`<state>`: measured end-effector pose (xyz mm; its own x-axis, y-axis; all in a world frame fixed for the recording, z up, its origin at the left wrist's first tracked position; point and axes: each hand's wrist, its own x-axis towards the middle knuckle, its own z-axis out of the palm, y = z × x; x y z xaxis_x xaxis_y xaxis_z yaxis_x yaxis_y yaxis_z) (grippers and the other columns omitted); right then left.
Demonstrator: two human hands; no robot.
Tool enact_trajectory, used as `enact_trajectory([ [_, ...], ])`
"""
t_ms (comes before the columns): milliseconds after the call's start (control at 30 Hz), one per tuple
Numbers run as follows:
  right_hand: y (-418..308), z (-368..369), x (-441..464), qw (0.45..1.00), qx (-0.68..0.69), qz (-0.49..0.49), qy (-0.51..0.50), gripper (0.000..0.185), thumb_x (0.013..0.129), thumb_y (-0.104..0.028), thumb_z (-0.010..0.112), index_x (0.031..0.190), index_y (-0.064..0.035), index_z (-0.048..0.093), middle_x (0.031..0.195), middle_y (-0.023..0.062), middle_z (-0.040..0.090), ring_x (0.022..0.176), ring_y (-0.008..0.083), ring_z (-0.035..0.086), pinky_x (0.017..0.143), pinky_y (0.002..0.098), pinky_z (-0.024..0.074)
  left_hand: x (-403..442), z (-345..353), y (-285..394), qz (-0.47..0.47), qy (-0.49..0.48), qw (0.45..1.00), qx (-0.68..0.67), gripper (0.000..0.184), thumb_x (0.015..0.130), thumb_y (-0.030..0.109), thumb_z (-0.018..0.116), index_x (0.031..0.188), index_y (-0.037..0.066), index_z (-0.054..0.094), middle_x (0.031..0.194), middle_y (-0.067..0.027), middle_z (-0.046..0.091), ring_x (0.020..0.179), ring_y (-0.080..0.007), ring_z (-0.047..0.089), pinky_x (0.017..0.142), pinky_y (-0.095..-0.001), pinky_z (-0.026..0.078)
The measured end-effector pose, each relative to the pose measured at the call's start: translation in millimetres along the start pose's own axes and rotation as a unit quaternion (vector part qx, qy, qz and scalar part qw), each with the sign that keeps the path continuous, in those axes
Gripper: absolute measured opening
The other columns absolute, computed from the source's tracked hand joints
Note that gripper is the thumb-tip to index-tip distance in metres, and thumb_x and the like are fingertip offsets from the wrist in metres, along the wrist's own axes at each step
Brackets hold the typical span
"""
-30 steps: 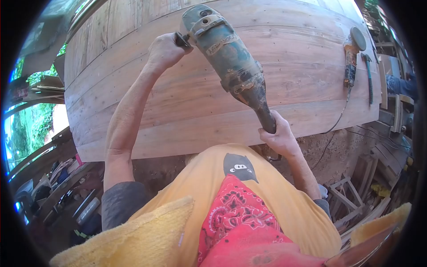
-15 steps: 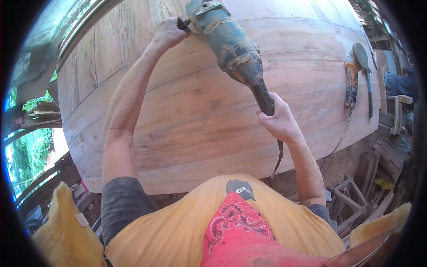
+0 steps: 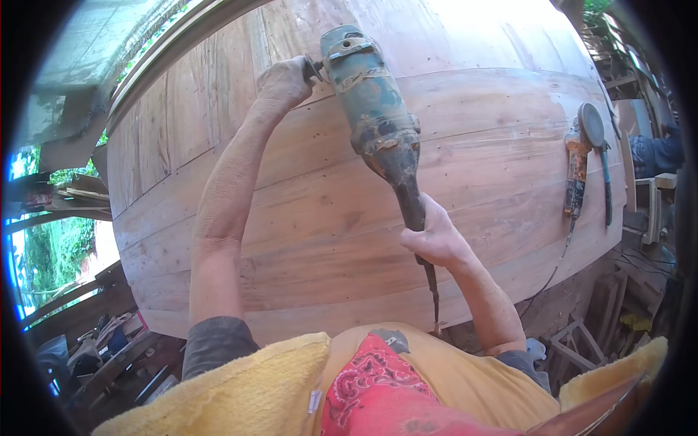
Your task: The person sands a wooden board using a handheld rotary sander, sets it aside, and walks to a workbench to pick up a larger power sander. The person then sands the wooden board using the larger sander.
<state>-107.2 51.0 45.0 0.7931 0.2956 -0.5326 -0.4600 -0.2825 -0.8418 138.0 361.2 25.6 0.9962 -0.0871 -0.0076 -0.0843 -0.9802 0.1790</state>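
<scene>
A large, worn teal angle grinder (image 3: 374, 98) lies lengthwise over the pale plank surface (image 3: 313, 225), its head pointing away from me. My left hand (image 3: 286, 82) is closed around the side handle near the head. My right hand (image 3: 435, 234) wraps the dark rear grip, and a power cord hangs below it towards my body. Any disc under the head is hidden from this angle.
An orange grinder (image 3: 576, 168) with a round disc rests on the planks at the right, beside a teal-handled tool (image 3: 606, 185). Wood scraps (image 3: 578, 341) and cables lie below the right edge. Yellow fleecy cloth (image 3: 233, 389) fills the lower left. A person's arm (image 3: 658, 152) shows far right.
The teal grinder and both hands sit lower in view, the rear grip further left. The surroundings have shifted down too. More yellow cloth shows at lower left. Both grips are unchanged.
</scene>
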Motion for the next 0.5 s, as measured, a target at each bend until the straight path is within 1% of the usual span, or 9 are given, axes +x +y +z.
enact_trajectory([
  [100, -7, 8, 4, 1.000, -0.025, 0.003, -0.015, 0.040, 0.080, -0.014, 0.070, 0.112, 0.0025, 0.054, 0.083, 0.0057, 0.055, 0.075, 0.0151, 0.058, 0.065, 0.0336, 0.0527, -5, -1, -24, -0.017, -0.042, 0.997, 0.060, 0.027, 0.099, 0.032, 0.066, 0.113, 0.011, 0.074, 0.105, -0.0205, 0.076, 0.101, -0.0396, 0.074, 0.086, -0.0525, 0.058],
  [133, -7, 12, 7, 1.000, -0.013, -0.016, -0.017, 0.039, 0.079, -0.012, 0.070, 0.113, 0.0020, 0.057, 0.086, 0.0008, 0.052, 0.077, 0.0105, 0.052, 0.067, 0.0297, 0.0497, -9, -3, -32, -0.024, -0.016, 0.996, 0.082, 0.025, 0.100, 0.032, 0.065, 0.110, 0.011, 0.074, 0.103, -0.0203, 0.077, 0.098, -0.0403, 0.074, 0.082, -0.0521, 0.058],
  [233, -22, 18, 9, 0.998, 0.016, 0.034, -0.042, 0.039, 0.080, -0.012, 0.070, 0.114, 0.0023, 0.057, 0.087, 0.0010, 0.051, 0.080, 0.0110, 0.051, 0.070, 0.0298, 0.0493, -26, -13, -48, -0.055, -0.031, 0.995, 0.081, 0.025, 0.100, 0.032, 0.066, 0.109, 0.010, 0.075, 0.101, -0.0205, 0.077, 0.097, -0.0408, 0.074, 0.081, -0.0525, 0.059],
  [333, 9, 30, 9, 0.998, 0.006, -0.056, -0.003, 0.040, 0.080, -0.011, 0.070, 0.116, 0.0025, 0.057, 0.086, 0.0009, 0.051, 0.081, 0.0110, 0.050, 0.072, 0.0293, 0.0487, -39, -12, -60, -0.056, -0.027, 0.994, 0.094, 0.023, 0.099, 0.028, 0.066, 0.107, 0.010, 0.075, 0.099, -0.0209, 0.077, 0.097, -0.0406, 0.074, 0.081, -0.0530, 0.059],
  [433, 13, 27, -4, 0.998, -0.054, -0.034, 0.007, 0.045, 0.081, -0.017, 0.071, 0.117, 0.0033, 0.056, 0.087, 0.0086, 0.057, 0.086, 0.0184, 0.059, 0.082, 0.0341, 0.0518, -40, -5, -53, -0.048, -0.015, 0.996, 0.068, 0.021, 0.098, 0.025, 0.065, 0.107, 0.009, 0.075, 0.098, -0.0218, 0.076, 0.096, -0.0413, 0.075, 0.081, -0.0534, 0.059],
  [500, 6, 19, -15, 0.997, -0.071, 0.000, 0.017, 0.040, 0.080, -0.016, 0.071, 0.113, 0.0026, 0.057, 0.086, 0.0077, 0.055, 0.084, 0.0179, 0.056, 0.081, 0.0337, 0.0512, -42, -3, -40, -0.042, -0.014, 0.998, 0.051, 0.021, 0.099, 0.024, 0.064, 0.108, 0.008, 0.075, 0.099, -0.0216, 0.077, 0.097, -0.0407, 0.075, 0.082, -0.0522, 0.059],
])
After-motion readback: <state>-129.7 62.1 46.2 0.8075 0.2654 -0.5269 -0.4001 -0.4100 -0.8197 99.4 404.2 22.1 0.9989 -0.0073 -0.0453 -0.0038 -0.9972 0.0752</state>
